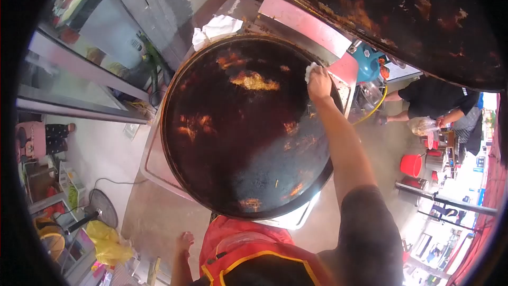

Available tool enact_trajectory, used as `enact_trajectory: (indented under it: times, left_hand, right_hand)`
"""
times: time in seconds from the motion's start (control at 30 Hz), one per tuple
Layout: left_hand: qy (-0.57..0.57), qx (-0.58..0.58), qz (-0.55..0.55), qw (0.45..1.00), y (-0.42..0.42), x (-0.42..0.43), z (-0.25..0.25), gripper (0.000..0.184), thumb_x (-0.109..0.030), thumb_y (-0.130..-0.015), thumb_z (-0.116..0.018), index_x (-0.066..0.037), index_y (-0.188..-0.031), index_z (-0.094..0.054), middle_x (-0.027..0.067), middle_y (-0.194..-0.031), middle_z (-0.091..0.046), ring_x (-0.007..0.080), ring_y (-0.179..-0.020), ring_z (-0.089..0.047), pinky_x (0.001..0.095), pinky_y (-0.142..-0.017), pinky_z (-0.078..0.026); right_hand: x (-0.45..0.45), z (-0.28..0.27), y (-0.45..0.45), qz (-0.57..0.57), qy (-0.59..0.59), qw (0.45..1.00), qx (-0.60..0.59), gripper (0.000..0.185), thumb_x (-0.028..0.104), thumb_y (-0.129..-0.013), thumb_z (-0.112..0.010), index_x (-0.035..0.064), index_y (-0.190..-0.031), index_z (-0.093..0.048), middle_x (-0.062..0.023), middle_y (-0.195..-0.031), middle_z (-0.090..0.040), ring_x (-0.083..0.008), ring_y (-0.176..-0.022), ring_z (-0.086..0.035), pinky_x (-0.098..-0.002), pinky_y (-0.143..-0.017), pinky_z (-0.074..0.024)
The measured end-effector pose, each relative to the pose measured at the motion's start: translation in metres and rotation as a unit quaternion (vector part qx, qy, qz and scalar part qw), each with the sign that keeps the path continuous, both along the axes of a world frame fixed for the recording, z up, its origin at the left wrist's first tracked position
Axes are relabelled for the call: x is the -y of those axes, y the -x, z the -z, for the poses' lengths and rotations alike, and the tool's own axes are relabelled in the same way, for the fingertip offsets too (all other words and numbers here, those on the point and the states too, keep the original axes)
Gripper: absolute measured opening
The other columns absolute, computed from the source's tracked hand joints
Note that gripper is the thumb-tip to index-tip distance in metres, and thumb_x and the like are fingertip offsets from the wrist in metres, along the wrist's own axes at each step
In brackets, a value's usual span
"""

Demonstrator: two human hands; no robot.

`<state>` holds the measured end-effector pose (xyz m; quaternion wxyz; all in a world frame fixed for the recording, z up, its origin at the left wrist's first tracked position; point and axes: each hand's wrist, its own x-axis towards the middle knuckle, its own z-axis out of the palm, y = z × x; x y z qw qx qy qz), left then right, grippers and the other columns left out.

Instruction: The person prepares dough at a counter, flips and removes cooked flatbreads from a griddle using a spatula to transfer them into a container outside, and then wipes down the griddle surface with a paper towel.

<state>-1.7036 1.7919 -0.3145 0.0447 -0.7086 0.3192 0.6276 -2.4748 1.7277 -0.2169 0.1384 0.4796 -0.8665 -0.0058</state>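
Note:
A large round dark griddle pan (227, 153) with worn golden-brown patches lies in front of me. My right hand (319, 83) is at its far right edge, closed around a small white cloth or wad of paper (310, 72) that touches the pan's surface. Low on the left, beside my red apron (238, 238), hangs my left hand (184, 241). Its fingers look loosely bent and apart, with nothing seen in them. A crumpled white cloth (218, 27) rests by the pan's upper left rim.
A second big dark round pan or lid (402, 16) stands raised at the upper right. Behind lies a blue gas cylinder (368, 63) with a yellow hose (374, 110). Another person (436, 98) holds a plastic bag at right. A red bucket (411, 165) and fan (103, 209) stand around.

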Motion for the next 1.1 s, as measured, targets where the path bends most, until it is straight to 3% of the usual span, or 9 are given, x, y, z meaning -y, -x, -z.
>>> enact_trajectory:
  times: [0.13, 0.33, 0.43, 0.57, 0.7, 0.8, 0.97, 1.07, 1.1]
  left_hand:
    - [-0.049, -0.177, -0.216, 0.959, -0.037, -0.032, 0.021, 0.042, -0.026, -0.087, -0.053, -0.002, -0.121, -0.043, 0.0120, -0.101, -0.060, 0.0205, -0.087, -0.060, 0.0307, -0.072, -0.047]
    - [0.086, -0.076, -0.042, 0.993, 0.079, -0.039, -0.061, 0.044, -0.032, -0.087, -0.054, -0.001, -0.116, -0.048, 0.0131, -0.103, -0.059, 0.0198, -0.094, -0.057, 0.0322, -0.080, -0.045]
    - [0.065, -0.087, -0.058, 0.992, 0.097, -0.059, -0.074, 0.039, -0.031, -0.087, -0.054, -0.002, -0.112, -0.052, 0.0125, -0.102, -0.060, 0.0193, -0.093, -0.058, 0.0314, -0.079, -0.045]
    - [0.080, -0.104, -0.091, 0.987, 0.071, -0.119, -0.073, 0.037, -0.031, -0.087, -0.054, -0.002, -0.110, -0.053, 0.0119, -0.101, -0.060, 0.0196, -0.090, -0.058, 0.0309, -0.076, -0.046]
    - [0.028, -0.046, -0.109, 0.993, 0.003, -0.181, -0.052, 0.031, -0.028, -0.087, -0.052, -0.005, -0.108, -0.052, 0.0091, -0.094, -0.061, 0.0198, -0.084, -0.060, 0.0311, -0.072, -0.048]
    - [0.002, -0.021, -0.095, 0.995, -0.060, -0.217, -0.018, 0.033, -0.028, -0.087, -0.051, -0.006, -0.111, -0.050, 0.0083, -0.093, -0.061, 0.0198, -0.085, -0.061, 0.0320, -0.071, -0.048]
    - [-0.058, -0.150, -0.248, 0.955, -0.123, -0.223, 0.014, 0.042, -0.029, -0.087, -0.053, -0.007, -0.120, -0.043, 0.0091, -0.095, -0.061, 0.0203, -0.087, -0.061, 0.0333, -0.071, -0.049]
    - [0.022, -0.042, -0.129, 0.991, -0.072, -0.187, -0.005, 0.049, -0.030, -0.087, -0.054, -0.002, -0.124, -0.039, 0.0130, -0.103, -0.060, 0.0215, -0.090, -0.060, 0.0319, -0.076, -0.048]
    - [0.055, -0.045, -0.130, 0.989, -0.039, -0.166, -0.039, 0.051, -0.030, -0.087, -0.053, -0.001, -0.126, -0.038, 0.0140, -0.104, -0.060, 0.0213, -0.091, -0.060, 0.0310, -0.077, -0.047]
  right_hand:
    - [-0.021, 0.002, -0.043, -0.080, 0.087, 0.990, 0.073, 0.016, 0.010, -0.074, -0.052, 0.0051, -0.087, -0.060, -0.0111, -0.094, -0.055, -0.0294, -0.087, -0.053, -0.0377, -0.072, -0.0480]
    - [-0.129, -0.024, -0.159, -0.141, 0.090, 0.968, 0.187, 0.012, 0.002, -0.069, -0.053, 0.0075, -0.078, -0.058, -0.0088, -0.083, -0.056, -0.0277, -0.083, -0.055, -0.0382, -0.069, -0.0471]
    - [-0.150, -0.023, -0.243, -0.108, 0.126, 0.782, 0.600, 0.018, 0.003, -0.070, -0.056, 0.0095, -0.086, -0.060, -0.0044, -0.095, -0.059, -0.0246, -0.093, -0.054, -0.0328, -0.076, -0.0478]
    - [-0.112, -0.027, -0.289, -0.396, 0.033, 0.874, 0.280, 0.023, 0.012, -0.070, -0.058, 0.0102, -0.092, -0.055, -0.0058, -0.095, -0.055, -0.0265, -0.081, -0.053, -0.0341, -0.071, -0.0474]
    - [-0.062, -0.011, -0.189, -0.252, 0.223, 0.897, 0.288, 0.008, 0.008, -0.070, -0.053, 0.0131, -0.074, -0.057, -0.0032, -0.076, -0.057, -0.0245, -0.076, -0.054, -0.0366, -0.066, -0.0465]
    - [-0.058, 0.003, -0.112, -0.090, 0.088, 0.989, 0.077, 0.016, 0.012, -0.073, -0.055, 0.0101, -0.088, -0.057, -0.0061, -0.085, -0.059, -0.0250, -0.081, -0.055, -0.0345, -0.070, -0.0472]
    - [-0.052, -0.012, -0.210, -0.167, -0.047, 0.972, 0.158, 0.019, 0.012, -0.073, -0.054, 0.0110, -0.092, -0.055, -0.0047, -0.085, -0.058, -0.0243, -0.084, -0.055, -0.0358, -0.073, -0.0437]
    - [-0.078, -0.004, -0.284, -0.360, 0.135, 0.881, 0.275, 0.021, 0.012, -0.072, -0.053, 0.0159, -0.093, -0.053, -0.0029, -0.082, -0.056, -0.0207, -0.080, -0.054, -0.0330, -0.072, -0.0419]
    - [-0.085, -0.022, -0.302, -0.327, -0.007, 0.880, 0.345, 0.017, 0.014, -0.073, -0.054, 0.0151, -0.090, -0.053, -0.0028, -0.083, -0.056, -0.0210, -0.081, -0.054, -0.0324, -0.073, -0.0428]
